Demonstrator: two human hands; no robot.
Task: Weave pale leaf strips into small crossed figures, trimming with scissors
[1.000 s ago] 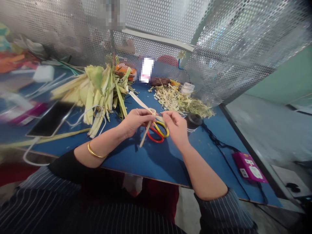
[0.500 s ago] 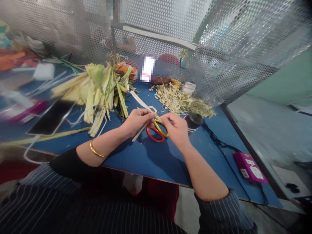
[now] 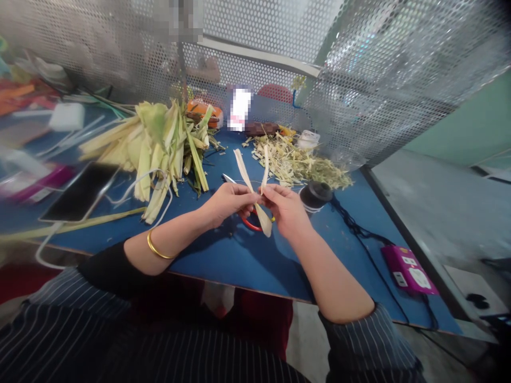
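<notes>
Pale strips of corn husk (image 3: 263, 219) cross between my two hands, with two ends pointing up and away and a broader end hanging toward me. My left hand (image 3: 235, 201) pinches the husk at the crossing between thumb and fingers. From the other side, my right hand (image 3: 285, 205) pinches it too, fingertips almost meeting the left ones. Scissors (image 3: 250, 222) with a red and a yellow handle lie on the table beneath, partly hidden by the hands and husk. A spool of black thread (image 3: 316, 196) stands right beside my right hand.
Long husks (image 3: 159, 149) are heaped at the left, beside a phone (image 3: 82, 191) and a white cable. Husk scraps (image 3: 287, 162) lie at the back right. A magenta power box (image 3: 409, 269) with black cords sits at the right edge. A perforated metal screen (image 3: 255, 69) closes off the back.
The husk strip has been turned: an end that pointed down toward me now points up, and a broad end hangs down over the scissors. Both hands have come closer together.
</notes>
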